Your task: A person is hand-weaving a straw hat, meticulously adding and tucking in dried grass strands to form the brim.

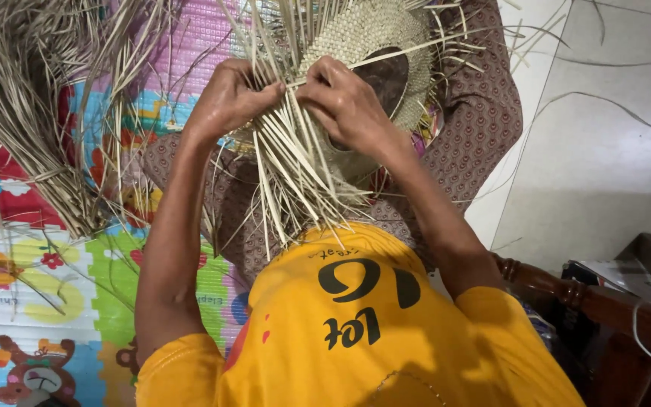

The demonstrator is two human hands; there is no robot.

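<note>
Both arms raised, elbows bent. Left hand [231, 94] pinched shut on straw strands [288, 173]; right hand [344, 102] closed, apparently on same strands. Woven hat [374, 38] held at 12 o'clock.

Even, soft indoor light; no glare. Faint shadows under the straw strips [295, 173]. Centre sharp; wide-angle stretch at edges. Dim lower right corner by the dark wooden furniture [604, 301].

The woven piece [371, 38] is dry, matt straw in a tight, rough plait, with loose flat strips [295, 166] hanging stiff and pale. The mat [32, 301] looks like ribbed foam, slightly glossy. The shirt [363, 332] is soft matt cloth. The floor [612, 158] is smooth tile.
</note>
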